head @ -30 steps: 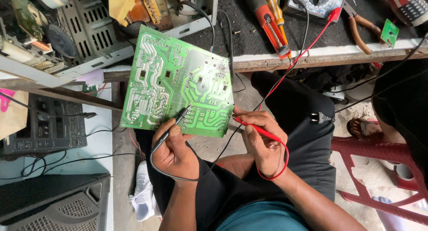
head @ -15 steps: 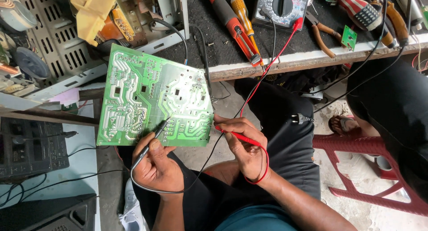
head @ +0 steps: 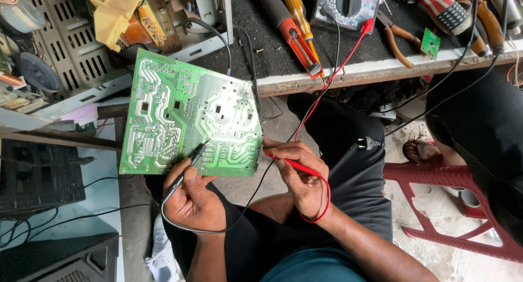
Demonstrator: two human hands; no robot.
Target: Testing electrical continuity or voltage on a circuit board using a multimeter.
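A green circuit board (head: pixel 180 118) with pale solder traces faces me, tilted, its lower edge near my lap. My left hand (head: pixel 190 197) grips a black test probe (head: pixel 188 170) whose tip touches the board's lower middle. My right hand (head: pixel 302 178) pinches a red test probe (head: pixel 289 163), tip at the board's lower right edge. Red and black leads run up to a grey multimeter (head: pixel 344 7) on the bench.
On the dark bench (head: pixel 348 69) lie orange screwdrivers (head: pixel 291 29), pliers (head: pixel 395 42) and a small green board (head: pixel 430 42). An opened metal chassis (head: pixel 71 59) sits at left, black electronics boxes (head: pixel 38 178) below it. Another person in black (head: pixel 479 135) sits right, by a red plastic chair (head: pixel 452 206).
The view has shifted, so the board and both hands appear lower and further left. Both probes stay on the board's lower part.
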